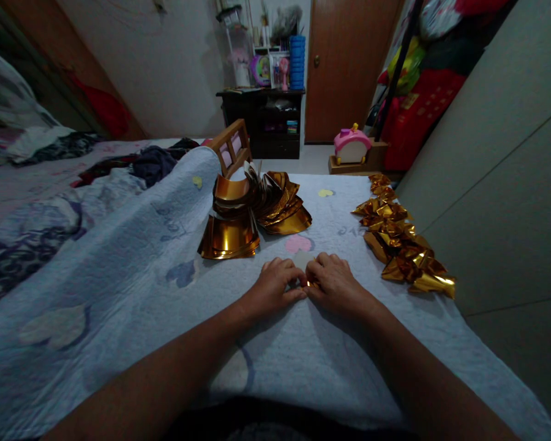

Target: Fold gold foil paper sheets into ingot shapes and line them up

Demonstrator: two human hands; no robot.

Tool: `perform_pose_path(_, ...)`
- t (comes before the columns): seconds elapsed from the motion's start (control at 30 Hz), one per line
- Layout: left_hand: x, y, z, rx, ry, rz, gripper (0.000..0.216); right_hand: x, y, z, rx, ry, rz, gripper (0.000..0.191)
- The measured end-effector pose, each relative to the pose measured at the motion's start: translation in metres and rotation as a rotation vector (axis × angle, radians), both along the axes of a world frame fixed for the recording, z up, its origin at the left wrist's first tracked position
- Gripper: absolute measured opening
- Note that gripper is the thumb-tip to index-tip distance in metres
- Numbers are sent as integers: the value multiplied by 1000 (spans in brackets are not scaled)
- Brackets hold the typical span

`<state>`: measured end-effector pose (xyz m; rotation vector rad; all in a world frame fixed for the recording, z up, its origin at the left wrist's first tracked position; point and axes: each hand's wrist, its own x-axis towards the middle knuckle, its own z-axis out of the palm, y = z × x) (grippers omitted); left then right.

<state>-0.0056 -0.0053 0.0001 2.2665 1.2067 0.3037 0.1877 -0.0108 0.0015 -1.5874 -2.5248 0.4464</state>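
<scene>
My left hand (pixel 279 283) and my right hand (pixel 333 280) meet over the light blue cloth, fingers curled and pinching. Between them shows a small bit of gold foil paper (pixel 311 283), mostly hidden by the fingers. Beyond my left hand lies a stack of curled gold foil sheets (pixel 232 233), with a second fanned stack of foil sheets (pixel 284 211) beside it. To the right of my right hand, several folded gold foil pieces (pixel 401 236) form a long pile near the cloth's edge.
The blue heart-patterned cloth (pixel 179 318) covers the surface under my arms. A wooden rail (pixel 232 144) stands behind the stacks. Rumpled clothes and bedding (pixel 151 165) lie at the left. At the right rises a pale panel (pixel 500 184); a pink toy case (pixel 351 146) sits at the back.
</scene>
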Motion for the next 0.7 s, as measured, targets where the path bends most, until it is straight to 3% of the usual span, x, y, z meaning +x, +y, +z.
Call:
perform_pose_path(0.33, 1, 1, 1, -25, 20, -10, 14, -3, -1, 3, -12, 9, -92, 22)
perform_pose_path(0.7, -1, 2, 0, -31, 5, -17, 16, 8, 5, -12, 43, 112, -80, 29)
